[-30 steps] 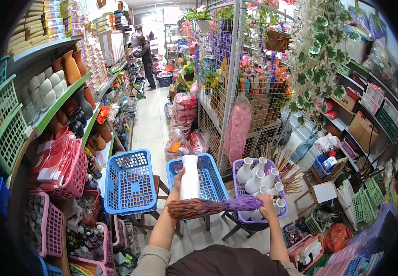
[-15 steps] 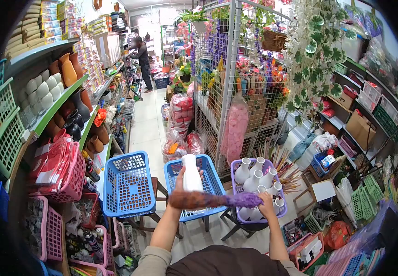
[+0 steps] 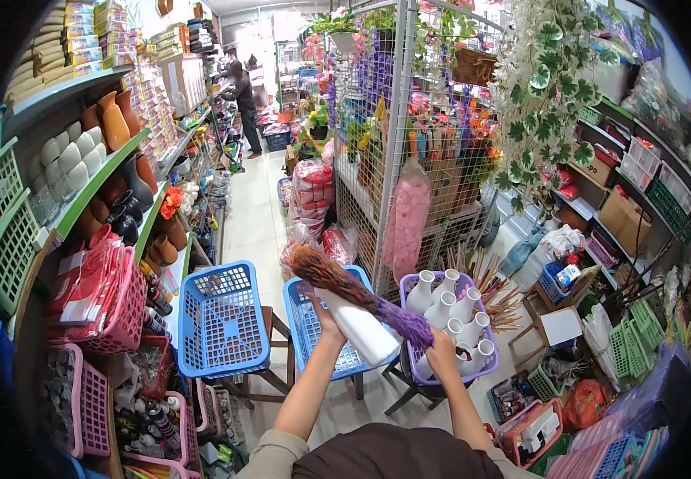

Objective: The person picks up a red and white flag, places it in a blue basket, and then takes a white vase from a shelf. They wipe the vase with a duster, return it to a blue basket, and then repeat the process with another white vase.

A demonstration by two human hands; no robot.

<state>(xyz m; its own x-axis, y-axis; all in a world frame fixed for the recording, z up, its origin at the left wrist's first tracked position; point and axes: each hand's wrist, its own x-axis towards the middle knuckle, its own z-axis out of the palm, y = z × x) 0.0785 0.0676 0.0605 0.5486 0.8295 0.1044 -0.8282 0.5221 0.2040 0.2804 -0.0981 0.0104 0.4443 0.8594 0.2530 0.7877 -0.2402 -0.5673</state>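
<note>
A white vase is tilted in my left hand, whose fingers wrap round its upper end, over the middle blue basket. My right hand is closed round the purple end of a fluffy duster. The duster's orange-brown part lies along the vase's upper side, slanting up to the left and partly hiding the vase and my left hand. Beside my right hand, a purple basket holds several white vases.
Another blue basket rests on a stool at the left. Shelves with pots line the left side. A wire mesh rack rises ahead. Thin sticks stand right of the purple basket. A person stands far down the aisle.
The vase has gone from nearly upright to tilted, its lower end now toward the right. The duster has swung from level to slanting, its brown end up. My right hand has shifted slightly left.
</note>
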